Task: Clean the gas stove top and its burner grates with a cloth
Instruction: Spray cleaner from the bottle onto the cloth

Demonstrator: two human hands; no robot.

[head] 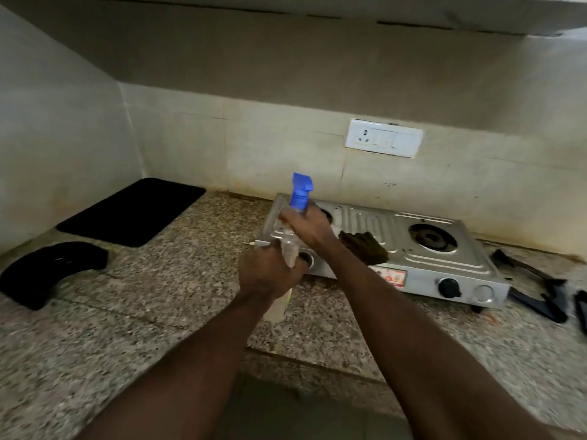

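**Both hands (270, 271) on the spray bottle (289, 249)**

The left hand's fingers curl round the bottle's clear body. The right hand (306, 228) wraps its fingers round the neck, just under the blue trigger head (blur hides the fingertips). The bottle leans a little, held in front of the gas stove (428, 258) at its left burner. A brown cloth (365, 246) lies on the steel top between the burners. Black grates (540, 290) lie on the granite counter (158, 296) right of the stove.

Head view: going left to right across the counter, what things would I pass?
Curved black piece → black mat → spray bottle → brown cloth → right burner → black grates.
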